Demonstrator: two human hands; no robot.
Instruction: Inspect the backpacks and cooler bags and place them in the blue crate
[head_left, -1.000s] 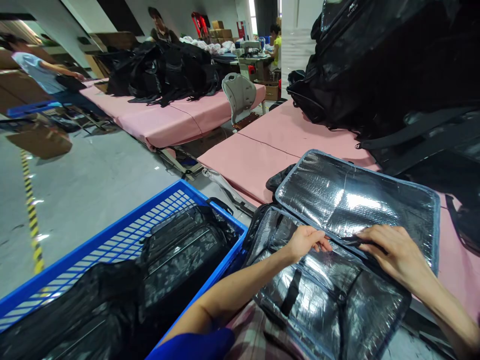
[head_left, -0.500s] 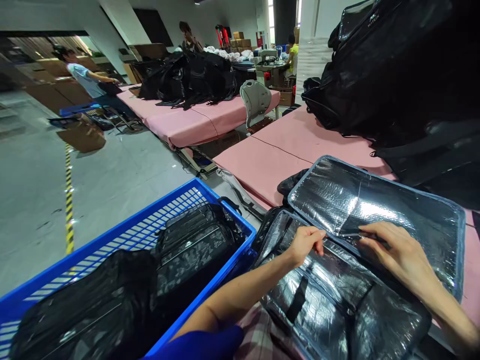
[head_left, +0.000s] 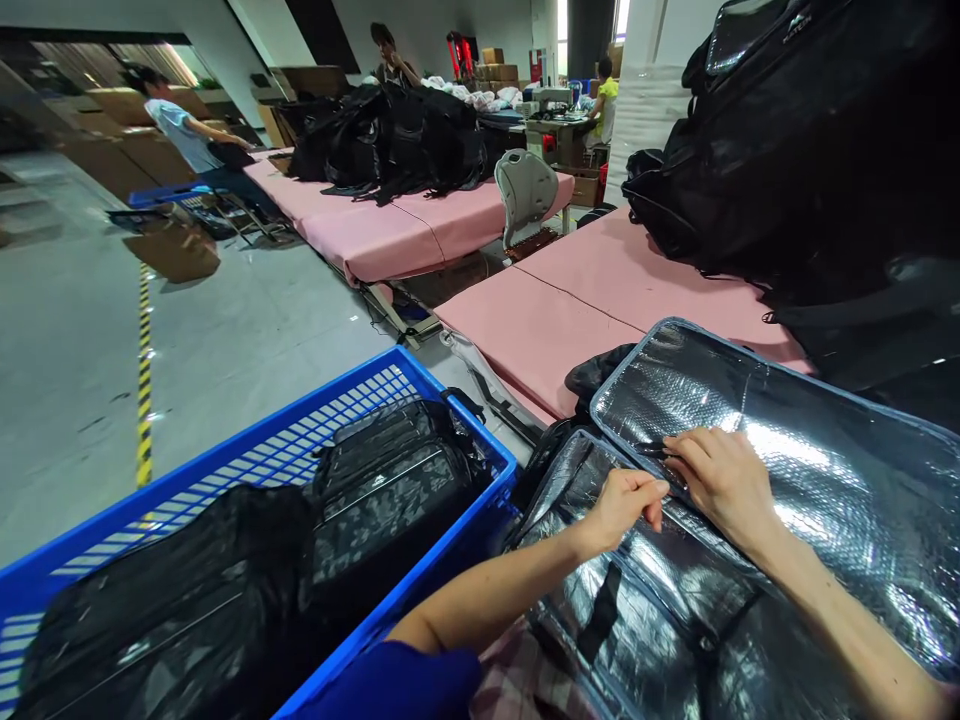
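Note:
In front of me lies an insulated bag (head_left: 660,570) with a shiny silver lining. Its lid (head_left: 795,460), edged in grey-blue binding, is folded back onto the pink table. My left hand (head_left: 626,508) is closed in a pinch over the near part of the bag, close to the hinge seam; whatever its fingertips hold is too small to make out. Just right of it, my right hand (head_left: 720,480) is closed on a small thin pointed tool (head_left: 654,450), which points left along the seam between lid and bag. A black strap (head_left: 600,612) crosses the lining.
A blue plastic basket (head_left: 442,375) with several black bags (head_left: 382,490) stands at my left. Black bags (head_left: 810,170) are piled high on the pink table (head_left: 555,310) at right. Beyond are a second pink table (head_left: 390,245), a grey chair (head_left: 525,195) and people.
My right hand has moved left along the hinge seam with the small tool, closer to my left hand. The left hand keeps its pinch. The view has shifted slightly.

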